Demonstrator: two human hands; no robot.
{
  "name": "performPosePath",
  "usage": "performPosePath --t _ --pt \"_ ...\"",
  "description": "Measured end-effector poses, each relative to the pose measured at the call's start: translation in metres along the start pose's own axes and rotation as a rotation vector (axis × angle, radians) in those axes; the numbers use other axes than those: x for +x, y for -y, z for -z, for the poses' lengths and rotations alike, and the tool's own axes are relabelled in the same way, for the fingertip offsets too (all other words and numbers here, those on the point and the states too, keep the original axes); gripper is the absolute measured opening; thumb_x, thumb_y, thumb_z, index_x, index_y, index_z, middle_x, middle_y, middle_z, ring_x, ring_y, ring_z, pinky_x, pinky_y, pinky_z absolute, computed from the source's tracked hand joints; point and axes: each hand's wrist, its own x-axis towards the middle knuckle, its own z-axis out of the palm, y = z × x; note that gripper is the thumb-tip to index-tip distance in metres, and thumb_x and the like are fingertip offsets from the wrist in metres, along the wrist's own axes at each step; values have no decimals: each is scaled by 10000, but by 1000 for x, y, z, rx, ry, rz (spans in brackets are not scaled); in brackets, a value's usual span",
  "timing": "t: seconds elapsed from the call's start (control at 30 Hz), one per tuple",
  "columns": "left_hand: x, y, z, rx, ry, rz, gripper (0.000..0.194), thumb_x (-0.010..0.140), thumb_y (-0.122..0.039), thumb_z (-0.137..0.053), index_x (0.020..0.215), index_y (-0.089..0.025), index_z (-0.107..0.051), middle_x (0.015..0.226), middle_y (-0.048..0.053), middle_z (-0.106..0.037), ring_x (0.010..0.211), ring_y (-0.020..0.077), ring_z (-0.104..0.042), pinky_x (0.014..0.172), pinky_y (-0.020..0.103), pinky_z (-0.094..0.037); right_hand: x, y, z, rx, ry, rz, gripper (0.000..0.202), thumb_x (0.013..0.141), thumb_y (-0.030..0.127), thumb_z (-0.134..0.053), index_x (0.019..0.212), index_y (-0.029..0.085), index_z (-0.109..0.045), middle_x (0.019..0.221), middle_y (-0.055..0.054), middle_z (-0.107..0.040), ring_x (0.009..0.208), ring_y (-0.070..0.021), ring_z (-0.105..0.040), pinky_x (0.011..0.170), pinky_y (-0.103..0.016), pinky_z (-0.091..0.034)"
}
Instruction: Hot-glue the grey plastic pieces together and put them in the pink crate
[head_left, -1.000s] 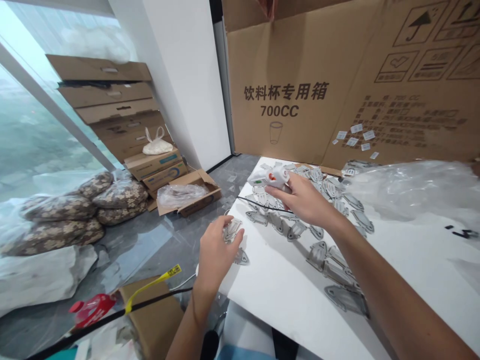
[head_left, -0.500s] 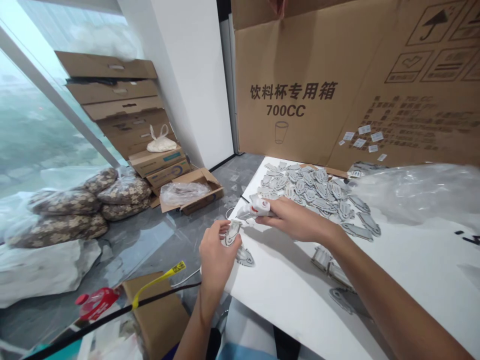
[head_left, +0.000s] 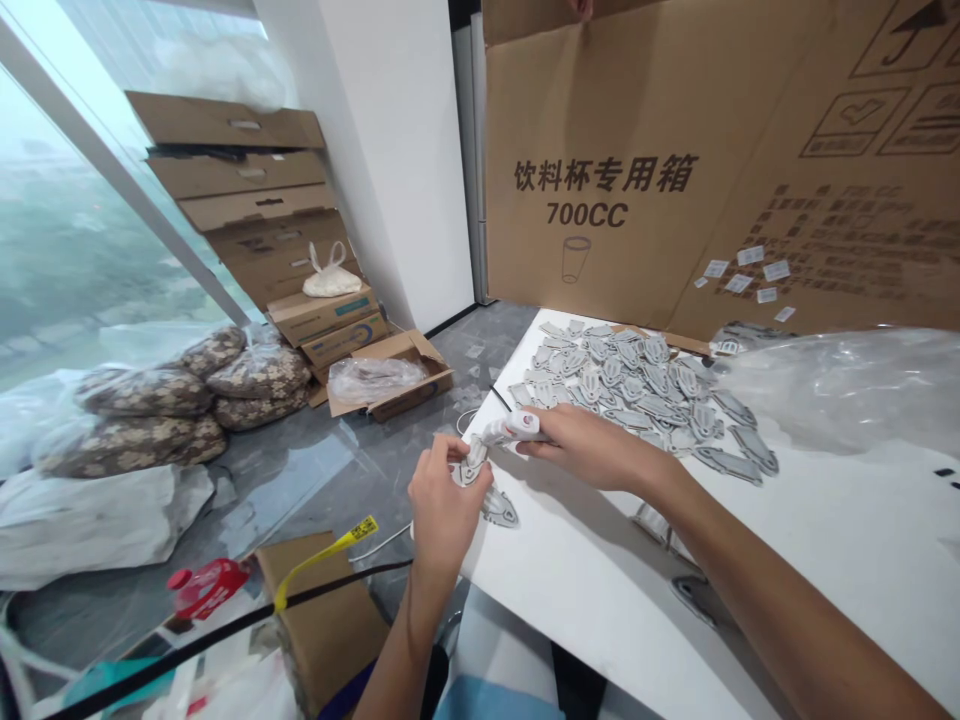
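Note:
My left hand [head_left: 448, 500] pinches a small grey-and-white flat part [head_left: 472, 462] between thumb and fingers, near the left edge of the white table. In my right hand [head_left: 589, 440] is a white gun-shaped tool [head_left: 512, 427] with a small reddish mark; a thin black rod shows beside it. Its left end meets or nearly meets the part in my left hand; whether they touch I cannot tell. Another grey pointed part [head_left: 499, 508] lies on the table just right of my left hand. My fingers hide much of the tool's grip.
Many similar grey parts [head_left: 611, 372] are spread at the table's back. More grey parts [head_left: 694, 597] lie under my right forearm. A large cardboard box [head_left: 600, 120] stands behind, with clear plastic [head_left: 847, 385] at right. A yellow tag [head_left: 330, 555] hangs on a black cable at lower left.
The view has shifted slightly left, so the scene sits further right. The white tool and the held part have come closer together. Both hands keep their hold.

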Motion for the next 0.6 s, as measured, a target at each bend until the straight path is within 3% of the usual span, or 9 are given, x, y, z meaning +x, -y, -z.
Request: performPosePath --t 0.27,0.6 --pt "0 2 -1 21 6 8 218 840 -233 -789 933 -265 -595 974 -29 -721 931 217 -651 877 342 -467 1 1 -3 -45 11 -19 152 1110 289 -525 974 219 -526 994 -41 -693 859 -191 -590 725 -309 -350" --pt "0 0 -1 59 2 8 237 841 -197 -795 908 -261 -576 942 -40 -704 925 212 -634 857 320 -432 2 -1 -4 -60 38 -46 166 1121 342 -509 1001 226 -512 1007 -50 -695 855 -197 -596 722 -311 -366"
